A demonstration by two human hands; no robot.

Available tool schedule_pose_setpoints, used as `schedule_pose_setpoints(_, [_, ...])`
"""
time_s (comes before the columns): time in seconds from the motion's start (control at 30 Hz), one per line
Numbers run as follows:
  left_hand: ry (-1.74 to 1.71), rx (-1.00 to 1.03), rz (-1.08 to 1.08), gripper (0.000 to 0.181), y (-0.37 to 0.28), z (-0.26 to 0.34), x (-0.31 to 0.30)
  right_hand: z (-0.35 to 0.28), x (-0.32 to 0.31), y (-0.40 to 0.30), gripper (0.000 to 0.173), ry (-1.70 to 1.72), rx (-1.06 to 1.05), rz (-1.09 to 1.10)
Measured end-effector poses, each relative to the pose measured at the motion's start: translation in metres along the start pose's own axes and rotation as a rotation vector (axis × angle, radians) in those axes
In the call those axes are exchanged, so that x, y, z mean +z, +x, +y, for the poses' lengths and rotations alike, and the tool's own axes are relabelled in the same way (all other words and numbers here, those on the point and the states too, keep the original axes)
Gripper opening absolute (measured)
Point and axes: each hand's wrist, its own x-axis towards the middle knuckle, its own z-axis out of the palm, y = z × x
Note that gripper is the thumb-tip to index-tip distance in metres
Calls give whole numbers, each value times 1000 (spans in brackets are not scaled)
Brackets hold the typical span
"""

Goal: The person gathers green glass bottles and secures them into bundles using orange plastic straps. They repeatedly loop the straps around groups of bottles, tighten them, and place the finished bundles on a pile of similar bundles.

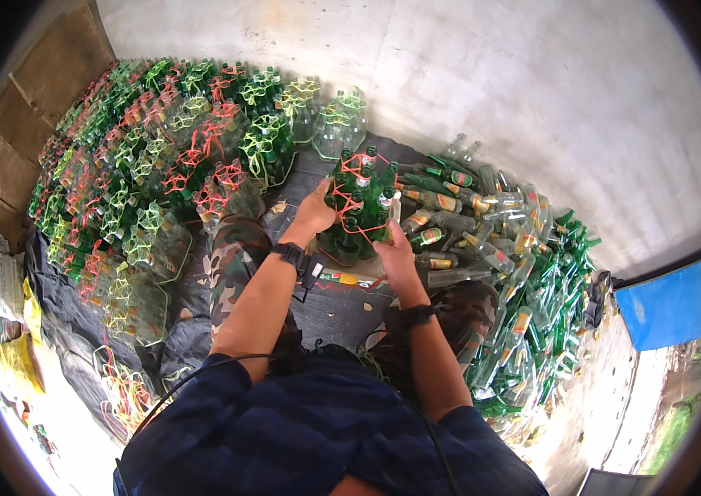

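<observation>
A cluster of green glass bottles (350, 239) stands upright on the dark floor between my knees, with red plastic cord (350, 201) looped around the necks. My left hand (317, 212) is at the left side of the cluster, its fingers against the bottle necks and cord. On the right side, my right hand (394, 248) touches the cord and the outer bottles near the front corner. Whether either hand grips the cord or a bottle is hard to tell. A flat strip with a coloured print (347, 279) lies just in front of the cluster.
Many upright bottle bundles (158, 155) tied with red and green cord fill the left. Loose bottles (499, 248) lie heaped at the right along a pale wall (481, 80). Loose cords (124, 397) lie at the lower left. A blue panel (673, 304) stands far right.
</observation>
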Motion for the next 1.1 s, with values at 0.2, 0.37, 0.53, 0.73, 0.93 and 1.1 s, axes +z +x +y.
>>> schedule_pose_setpoints(0.2, [256,-43,66,86,-20,31,-7,12,0,5,69,-10,-19,44])
schedule_pose_setpoints(0.37, [498,516,494,52,-54,36,-9,13,2,4,66,18,-128,35])
schedule_pose_setpoints(0.53, [383,806,255,32,-83,52,3,28,16,21,56,-51,-156,109])
schedule_pose_setpoints(0.73, [463,758,132,21,-63,36,17,0,22,3,43,-454,-275,264])
schedule_pose_setpoints(0.93, [507,760,88,17,-62,34,16,-3,31,-9,42,-729,-318,307])
schedule_pose_setpoints(1.1, [541,749,102,17,-62,34,18,-3,29,-9,39,-733,-366,334])
